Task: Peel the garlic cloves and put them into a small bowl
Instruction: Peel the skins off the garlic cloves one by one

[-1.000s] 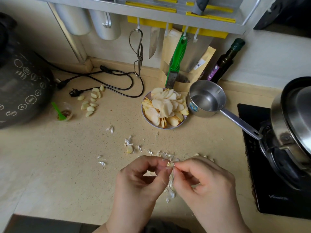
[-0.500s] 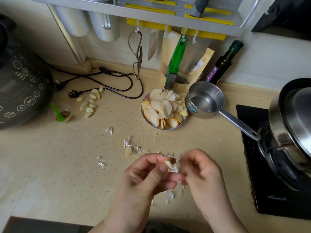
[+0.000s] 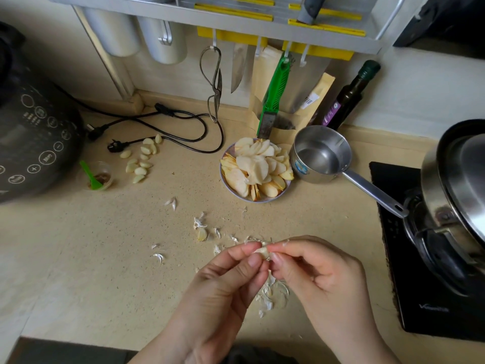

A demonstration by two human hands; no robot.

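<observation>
The beige speckled countertop (image 3: 78,258) carries everything, running back to a pale wall with a metal rack (image 3: 236,11) hung above it. Largest are 1 dark multicooker (image 3: 34,137) at far left and 1 steel pot (image 3: 456,195) sitting on 1 black induction hob (image 3: 409,298) at far right. Next come 1 steel saucepan (image 3: 321,156) with water in it, its handle reaching toward the hob, and just beside it 1 plate of sliced apple (image 3: 256,169). Behind them stand 1 dark bottle (image 3: 349,98), a paper pouch (image 3: 315,93) and 1 green-handled tool (image 3: 275,93) hanging from the rack, with 1 pair of scissors (image 3: 214,85) and 1 knife blade (image 3: 237,69) to its left. 2 black power cords (image 3: 183,127) loop across the back of the counter. 1 small clear cup (image 3: 101,177) with 1 green spoon (image 3: 90,176) sits near the multicooker.

About 12 peeled garlic cloves (image 3: 141,160) lie in a loose group on the bare counter beside the plugs. Loose garlic skins (image 3: 273,292) scatter under and around the hands.

At front centre, 2 hands meet: the left hand (image 3: 223,292) and right hand (image 3: 325,277) both pinch 1 garlic clove (image 3: 263,250) between thumb and fingertips, above the skins.
</observation>
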